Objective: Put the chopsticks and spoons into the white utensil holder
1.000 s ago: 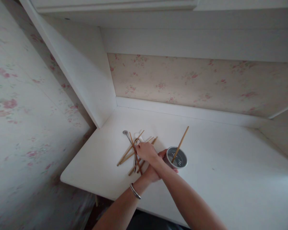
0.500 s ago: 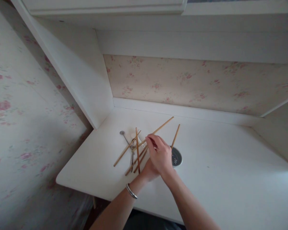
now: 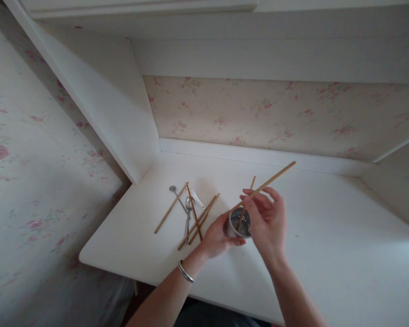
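My left hand (image 3: 218, 237) is wrapped round a metal utensil holder (image 3: 230, 227) with small drain holes inside. One chopstick (image 3: 253, 182) leans in this holder, its top rising past my right fingers. Between the fingertips of my right hand (image 3: 267, 215) is a wooden chopstick (image 3: 277, 174), slanted over the holder, with its lower end near the rim. Left of my hands lie several loose chopsticks (image 3: 170, 210), partly crossing one another. Among them are metal spoons (image 3: 189, 202) and a white spoon (image 3: 198, 200).
The white desk (image 3: 327, 236) has a rounded front left corner. A side panel (image 3: 98, 91) stands at the left, and an overhead cabinet (image 3: 143, 5) hangs above. Flowered wallpaper (image 3: 221, 109) covers the back wall.
My right hand has moved right from the pile with a chopstick, bringing it over the holder. My left hand now shows gripping the holder. Some chopsticks in the pile have shifted.
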